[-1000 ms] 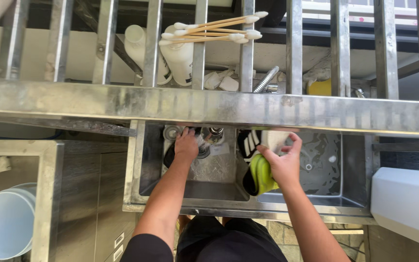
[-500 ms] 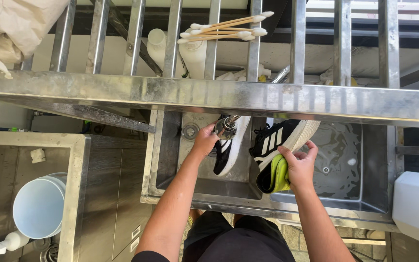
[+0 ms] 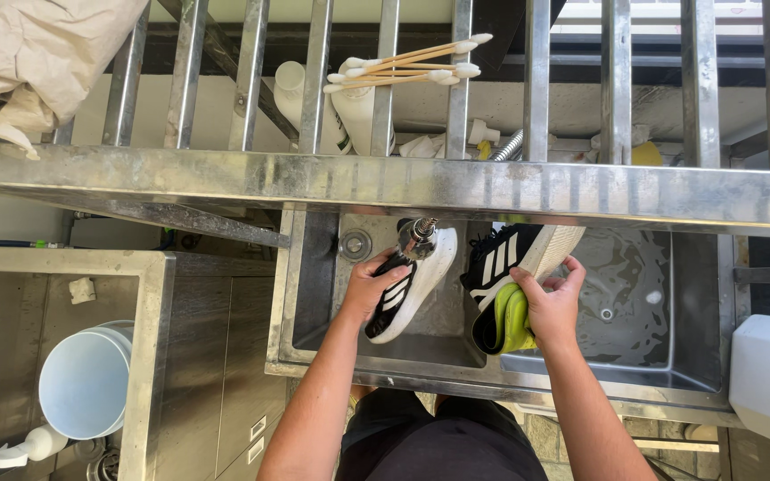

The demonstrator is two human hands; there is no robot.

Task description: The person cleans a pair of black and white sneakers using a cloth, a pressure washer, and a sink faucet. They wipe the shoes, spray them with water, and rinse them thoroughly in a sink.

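— Two shoes are being held over the sink in the head view. What is each hand doing?

— Left hand is closing around the left shoe, fingers wrapped over its near end, keeping it under the tap. Right hand is gripping the right shoe by its yellow-lined heel, thumb over the collar.

— Which way are they lying?

— Left shoe's long axis is running from near-left to far-right, white sole turning right; which end is the toe I cannot tell. Right shoe is slanting the same way, heel near, toe far and passing under the steel rail.

— Any risk?

— Wet uppers are likely getting slippery; a one-handed grip could slip and drop a shoe into the water-filled right basin. The tap could also be splashing off the sole.
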